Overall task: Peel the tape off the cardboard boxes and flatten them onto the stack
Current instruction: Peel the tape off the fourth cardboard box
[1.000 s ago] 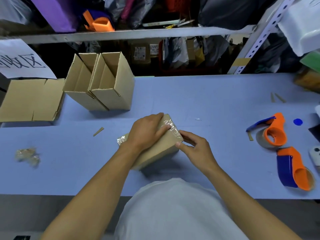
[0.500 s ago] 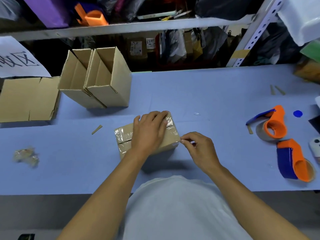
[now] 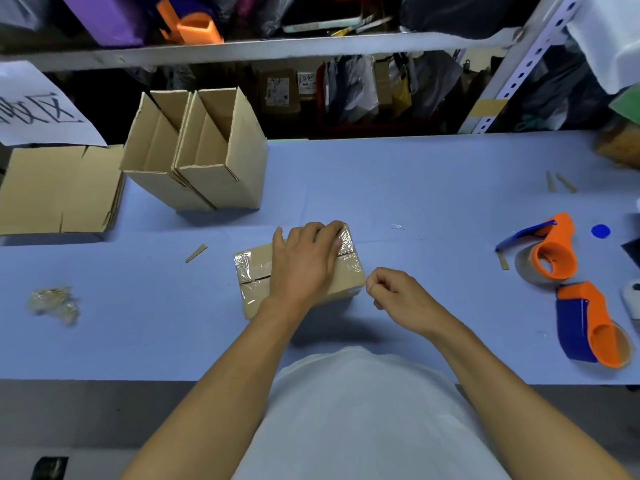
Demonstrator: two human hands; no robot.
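A small taped cardboard box (image 3: 254, 271) lies flat on the blue table (image 3: 415, 202) in front of me, with clear tape (image 3: 348, 242) wrinkled across its seam. My left hand (image 3: 304, 265) rests on top of the box, fingers reaching over its far edge. My right hand (image 3: 398, 296) sits at the box's near right corner, its fingertips pinching the tape end there. A stack of flattened boxes (image 3: 59, 188) lies at the far left.
Two open upright cardboard boxes (image 3: 207, 161) stand behind the taped box. A crumpled wad of used tape (image 3: 55, 303) lies at the left. Two orange and blue tape dispensers (image 3: 550, 254) (image 3: 595, 327) sit at the right. A cluttered shelf runs along the back.
The box went from tilted on edge to lying flat under my left hand. My right hand slid from its upper right edge to its near right corner.
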